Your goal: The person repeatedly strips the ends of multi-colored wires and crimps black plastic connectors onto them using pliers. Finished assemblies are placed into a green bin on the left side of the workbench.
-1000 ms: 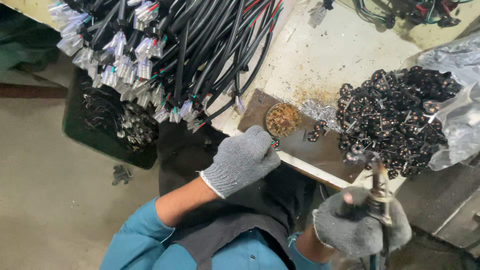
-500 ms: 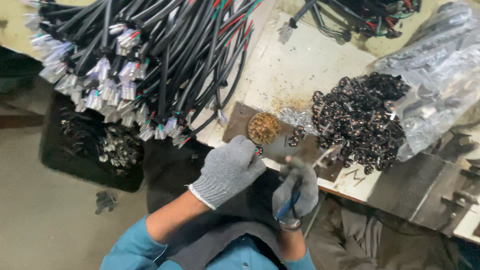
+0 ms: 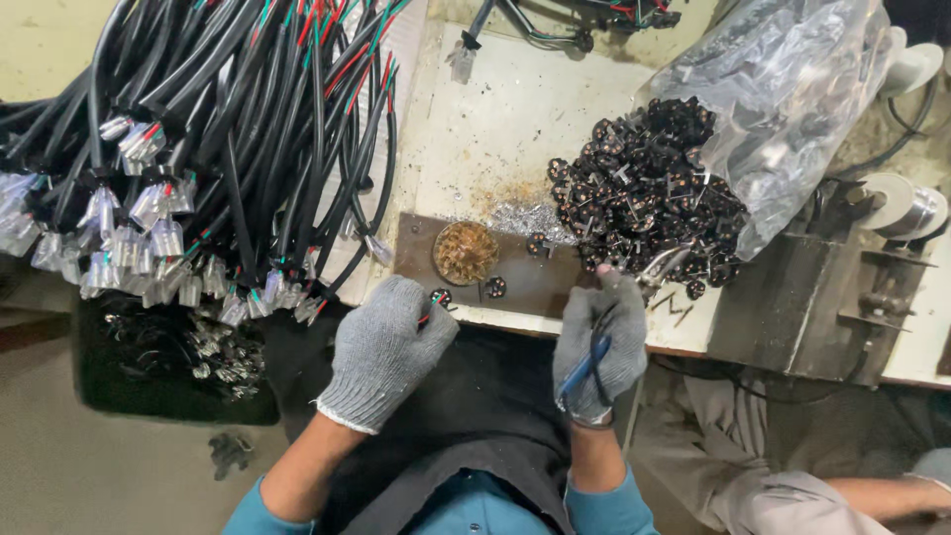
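Observation:
My left hand (image 3: 384, 347), in a grey knit glove, is closed around the end of a cable whose red and green wire tips (image 3: 432, 301) stick out by a small black connector (image 3: 442, 296). My right hand (image 3: 600, 342), also gloved, grips blue-handled pliers (image 3: 586, 363) whose metal jaws (image 3: 662, 266) reach into the edge of a heap of small black connector parts (image 3: 642, 198). Both hands sit at the near edge of a brown plate (image 3: 540, 280) on the bench.
A big bundle of black cables with clear plug ends (image 3: 198, 168) hangs over the bench's left side. A round dish of copper bits (image 3: 465, 252) sits on the plate. A clear plastic bag (image 3: 792, 89) covers the heap's right side. A metal fixture (image 3: 822, 297) stands at right; a black bin (image 3: 168, 362) sits below left.
My right hand came up from the lower right to the bench edge, and now points the pliers into the connector heap. My left hand stayed by the plate, still closed on the cable end.

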The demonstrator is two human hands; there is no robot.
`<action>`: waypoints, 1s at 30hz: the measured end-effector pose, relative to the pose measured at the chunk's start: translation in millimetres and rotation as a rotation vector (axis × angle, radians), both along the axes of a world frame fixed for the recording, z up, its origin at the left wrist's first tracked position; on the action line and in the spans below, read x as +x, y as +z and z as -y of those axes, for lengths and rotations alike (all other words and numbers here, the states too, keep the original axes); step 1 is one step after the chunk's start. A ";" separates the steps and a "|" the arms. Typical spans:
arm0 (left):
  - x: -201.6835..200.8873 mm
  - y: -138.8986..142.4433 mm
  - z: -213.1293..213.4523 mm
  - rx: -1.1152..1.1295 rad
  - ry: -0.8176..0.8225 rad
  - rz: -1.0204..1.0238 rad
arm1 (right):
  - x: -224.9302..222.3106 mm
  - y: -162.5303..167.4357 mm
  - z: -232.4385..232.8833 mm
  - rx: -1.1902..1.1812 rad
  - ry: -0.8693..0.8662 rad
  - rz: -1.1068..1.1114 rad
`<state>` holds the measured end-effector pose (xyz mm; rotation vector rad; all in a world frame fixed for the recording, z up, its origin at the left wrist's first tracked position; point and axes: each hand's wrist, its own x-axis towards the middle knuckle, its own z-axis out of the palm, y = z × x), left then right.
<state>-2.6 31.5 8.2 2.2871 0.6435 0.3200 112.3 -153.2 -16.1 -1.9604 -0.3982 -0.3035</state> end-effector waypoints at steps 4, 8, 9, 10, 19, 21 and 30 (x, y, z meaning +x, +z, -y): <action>1.5 -2.2 0.1 0.002 0.002 -0.048 | 7.1 5.6 -2.1 -0.415 0.072 0.106; 1.7 -2.3 1.0 0.025 -0.003 -0.030 | -3.5 5.3 -11.0 -0.439 0.230 0.325; 2.1 -2.6 1.5 0.028 -0.001 -0.041 | -4.5 4.4 -12.2 -0.424 0.253 0.388; 2.7 -2.9 2.2 0.029 0.014 -0.038 | -5.1 3.8 -12.5 -0.404 0.238 0.296; 3.4 -2.5 2.7 0.061 0.000 0.000 | -9.3 9.7 -15.2 -0.322 0.238 0.150; 2.7 -2.2 3.7 0.061 0.032 -0.034 | -10.1 11.6 -13.3 -0.378 0.216 0.189; 7.3 2.6 5.0 0.008 0.012 -0.086 | -10.4 10.5 -13.8 -0.520 0.200 0.253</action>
